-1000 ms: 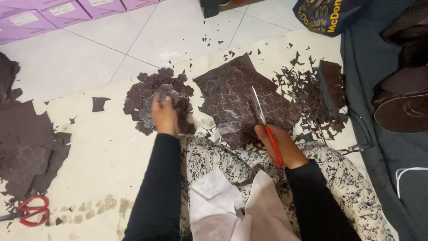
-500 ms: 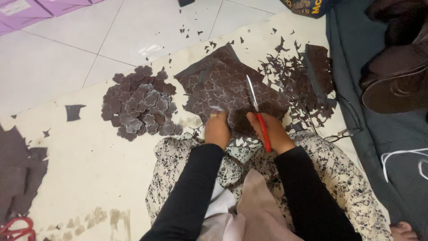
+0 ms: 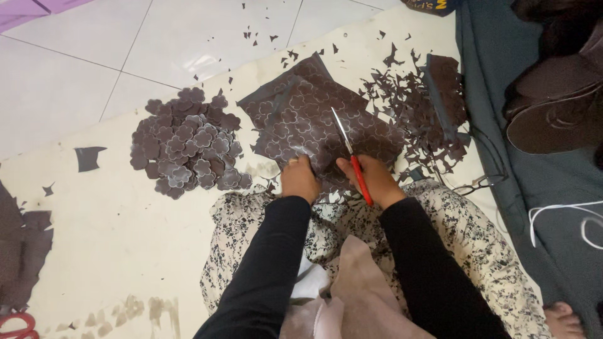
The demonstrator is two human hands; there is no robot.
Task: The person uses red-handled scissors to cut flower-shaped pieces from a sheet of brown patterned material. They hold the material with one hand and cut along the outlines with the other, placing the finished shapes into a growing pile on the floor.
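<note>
Now we sit on the floor with both hands at the near edge of a dark brown sheet [image 3: 314, 116] marked all over with pale flower outlines. Our left hand [image 3: 299, 179] is clenched on that near edge, pinching the sheet just beside our lap. Our right hand [image 3: 370, 179] is closed around the red handles of a pair of scissors [image 3: 350, 154], whose slim silver blades point away from us and lie across the sheet, close together.

The sheet rests on a cream mat [image 3: 113, 251] spread over the white tiled floor [image 3: 188, 37]. To the left of the sheet, apart from it, lies a heap of cut-out brown flower shapes [image 3: 185, 144]. To the right, a scatter of jagged brown offcuts [image 3: 414, 107] spreads toward a grey cloth [image 3: 534, 188]. At the mat's far left edge lie larger brown scraps [image 3: 22, 251], and the red handles of a second pair of scissors [image 3: 16, 325] show in the lower left corner. Our patterned skirt [image 3: 477, 251] covers our lap below both black sleeves.
</note>
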